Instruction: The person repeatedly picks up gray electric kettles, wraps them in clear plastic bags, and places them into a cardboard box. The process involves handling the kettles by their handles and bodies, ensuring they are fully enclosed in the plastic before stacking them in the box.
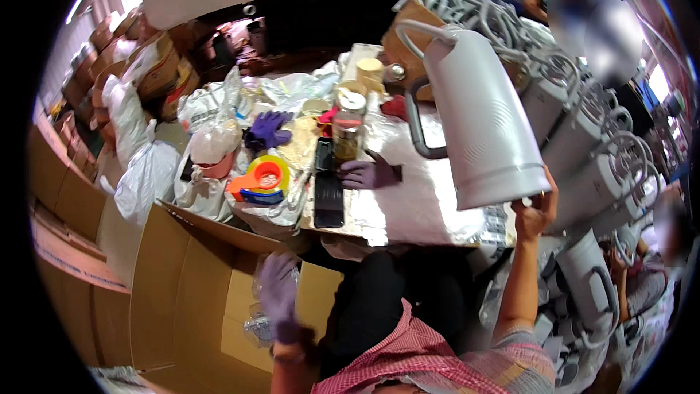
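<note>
My right hand [534, 211], bare, grips the base of a tall light-grey plastic pitcher-like housing [485, 124], holding it tilted at the upper right. It has a dark side handle [423, 146] and a grey loop at its top. My left hand [279, 292], in a purple glove, is stretched out over an open cardboard box [168, 284] at the lower left, slightly blurred. Some clear plastic pieces [259, 330] lie in the box beside it. A loose purple glove [368, 174] rests on the worktable [383, 215], next to a black phone-like object [328, 201].
The table holds tape rolls [259, 179], jars [348, 135] and bags [204, 106]. Similar grey housings [583, 175] are stacked along the right. Cartons [146, 66] and white sacks [146, 182] stand at the left. Other people [634, 281] are at the right edge, one low and one at the back.
</note>
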The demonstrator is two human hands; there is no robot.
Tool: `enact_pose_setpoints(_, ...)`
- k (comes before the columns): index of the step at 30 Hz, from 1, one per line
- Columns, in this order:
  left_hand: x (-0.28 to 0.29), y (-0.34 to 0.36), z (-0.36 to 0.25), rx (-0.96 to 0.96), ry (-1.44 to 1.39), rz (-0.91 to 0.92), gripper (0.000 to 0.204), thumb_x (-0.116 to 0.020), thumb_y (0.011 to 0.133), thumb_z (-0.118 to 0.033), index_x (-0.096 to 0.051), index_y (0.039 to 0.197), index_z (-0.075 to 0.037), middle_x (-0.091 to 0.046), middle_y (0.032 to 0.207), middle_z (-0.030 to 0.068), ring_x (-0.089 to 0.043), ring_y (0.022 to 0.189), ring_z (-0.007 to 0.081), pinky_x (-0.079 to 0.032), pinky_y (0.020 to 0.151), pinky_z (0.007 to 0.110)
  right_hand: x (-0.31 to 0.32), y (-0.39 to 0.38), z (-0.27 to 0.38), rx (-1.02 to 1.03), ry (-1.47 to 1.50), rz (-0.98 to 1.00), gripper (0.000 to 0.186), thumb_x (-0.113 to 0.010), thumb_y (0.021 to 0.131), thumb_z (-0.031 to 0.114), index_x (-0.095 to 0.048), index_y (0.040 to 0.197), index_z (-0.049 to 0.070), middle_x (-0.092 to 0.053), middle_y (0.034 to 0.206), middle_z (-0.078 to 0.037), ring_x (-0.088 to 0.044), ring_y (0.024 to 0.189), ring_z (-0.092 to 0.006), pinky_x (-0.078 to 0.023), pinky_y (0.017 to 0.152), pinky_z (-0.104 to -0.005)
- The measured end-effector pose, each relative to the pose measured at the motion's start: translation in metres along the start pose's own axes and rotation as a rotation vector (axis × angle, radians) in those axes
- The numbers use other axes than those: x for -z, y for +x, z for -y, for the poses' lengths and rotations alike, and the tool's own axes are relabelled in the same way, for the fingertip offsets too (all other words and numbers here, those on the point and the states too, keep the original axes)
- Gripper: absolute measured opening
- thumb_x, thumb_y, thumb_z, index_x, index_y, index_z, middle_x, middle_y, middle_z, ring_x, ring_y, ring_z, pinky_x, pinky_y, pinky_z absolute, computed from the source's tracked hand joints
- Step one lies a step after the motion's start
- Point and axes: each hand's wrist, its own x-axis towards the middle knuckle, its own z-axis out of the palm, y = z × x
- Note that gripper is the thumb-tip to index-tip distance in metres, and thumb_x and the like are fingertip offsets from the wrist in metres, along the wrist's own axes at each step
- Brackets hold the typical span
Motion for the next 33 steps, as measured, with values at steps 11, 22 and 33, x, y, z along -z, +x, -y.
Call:
enact_pose_setpoints(11, -0.129, 0.026, 0.070, 0.747, -2.126, 0.160, 0.083, -0.037, 0.097, -0.065, -0.023, 0.155, -0.008, -0.034, 0.154, 0.0089, -0.038, 0.136, 0.0226, -0.029, 0.116, 0.041, 0.156, -0.142, 0.125, 0.055, -0.242, 0.838, 0.046, -0.079, 0.081, 0.022, -0.061, 0.120, 0.006, -0.060, 0.128, -0.017, -0.050, 0.131, -0.0382, -0.041, 0.108, -0.0474)
enact_pose_setpoints(22, -0.025, -0.030, -0.027, 0.296, -0.124, 0.168, 0.053, -0.047, 0.099, -0.051, -0.060, 0.119, -0.004, -0.065, 0.101, 0.0063, -0.064, 0.086, 0.0180, -0.054, 0.078, 0.033, 0.333, -0.199, -0.030, -0.623, -0.896, 0.479, 0.056, -0.057, 0.094, 0.014, -0.041, 0.148, 0.011, -0.059, 0.128, -0.025, -0.058, 0.116, -0.0394, -0.035, 0.108, -0.0510)
enact_pose_setpoints(33, -0.031, -0.043, 0.011, -0.230, 0.707, 0.213, 0.038, -0.044, 0.098, -0.024, -0.054, 0.071, 0.001, -0.059, 0.064, 0.0094, -0.054, 0.053, 0.0185, -0.045, 0.055, 0.030, 0.156, -0.160, 0.086, -1.051, 0.616, 0.485, 0.090, -0.059, 0.083, 0.073, -0.047, 0.141, 0.006, -0.055, 0.131, -0.012, -0.053, 0.121, -0.0240, -0.039, 0.107, -0.0393)
